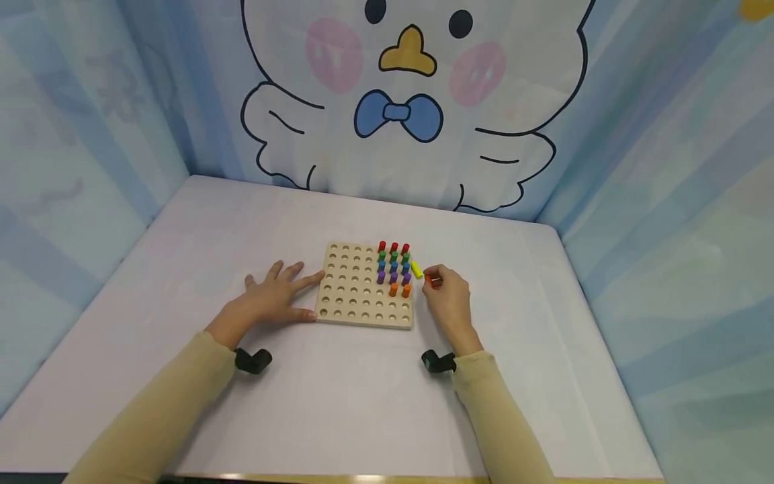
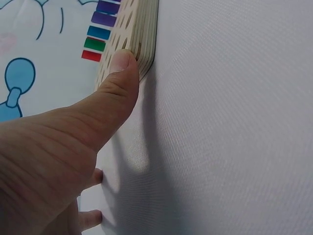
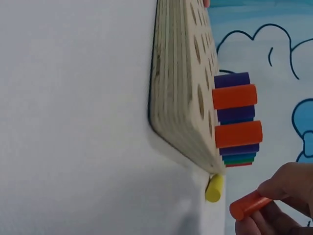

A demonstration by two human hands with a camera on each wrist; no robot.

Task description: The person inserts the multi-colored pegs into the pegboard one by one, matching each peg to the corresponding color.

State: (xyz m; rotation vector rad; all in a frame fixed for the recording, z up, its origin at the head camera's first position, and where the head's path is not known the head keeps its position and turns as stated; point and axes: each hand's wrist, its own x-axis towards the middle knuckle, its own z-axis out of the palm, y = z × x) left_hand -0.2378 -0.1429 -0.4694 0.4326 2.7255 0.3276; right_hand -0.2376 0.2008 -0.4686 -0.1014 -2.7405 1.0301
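A wooden pegboard (image 1: 351, 292) with rows of round holes lies on the table. Red, green, blue and purple pegs (image 1: 394, 263) stand upright in its right-hand columns, with two orange pegs (image 1: 400, 290) in the row below them. My left hand (image 1: 272, 296) has its fingers spread, the index finger and thumb (image 2: 120, 73) touching the board's left edge. Just off the right edge, my right hand (image 1: 449, 296) pinches an orange peg (image 3: 250, 204) between thumb and fingers. A yellow peg (image 1: 416, 269) lies on the table between that hand and the board.
The white-covered table (image 1: 338, 403) runs back to a curtain (image 1: 399, 168) printed with a cartoon bird. Side curtains (image 1: 677, 255) border it left and right. A black wrist camera (image 1: 254, 361) is strapped to each wrist.
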